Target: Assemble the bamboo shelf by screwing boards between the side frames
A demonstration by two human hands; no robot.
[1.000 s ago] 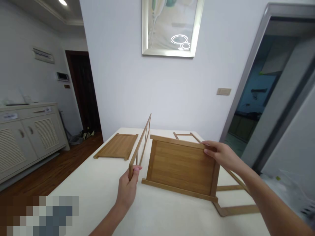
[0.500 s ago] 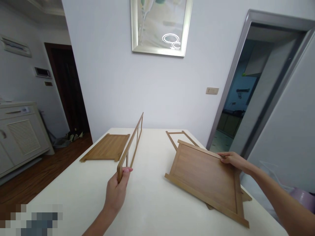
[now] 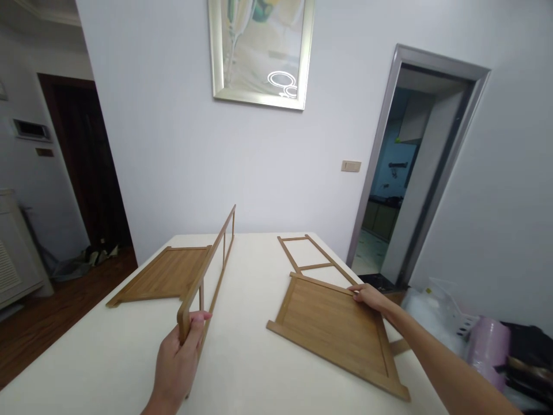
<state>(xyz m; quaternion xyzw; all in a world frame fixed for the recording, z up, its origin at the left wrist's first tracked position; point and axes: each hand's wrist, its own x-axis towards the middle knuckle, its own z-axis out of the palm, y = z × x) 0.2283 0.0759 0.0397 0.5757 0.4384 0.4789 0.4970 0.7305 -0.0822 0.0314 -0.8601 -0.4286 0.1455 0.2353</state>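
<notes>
My left hand (image 3: 177,358) grips the near end of a ladder-like wooden frame (image 3: 210,258), which stands on its long edge and runs away from me toward the wall. To its left lies a flat wooden panel (image 3: 162,274), partly behind the frame. On the right, my right hand (image 3: 372,298) has its fingers closed on the far edge of a second wooden panel (image 3: 337,334). That panel is low over the table and covers part of another wooden frame (image 3: 316,266) lying flat; whether it rests fully down I cannot tell.
Everything is on a white table (image 3: 242,374) set against the wall. A framed picture (image 3: 259,101) and a light switch (image 3: 351,166) are on the wall. Right of the table are a doorway (image 3: 384,173) and a pinkish-purple wrapped thing (image 3: 488,349) among other items.
My right hand has lowered the panel toward the table over the flat frame. The left hand still holds the upright frame. The view has turned to the right.
</notes>
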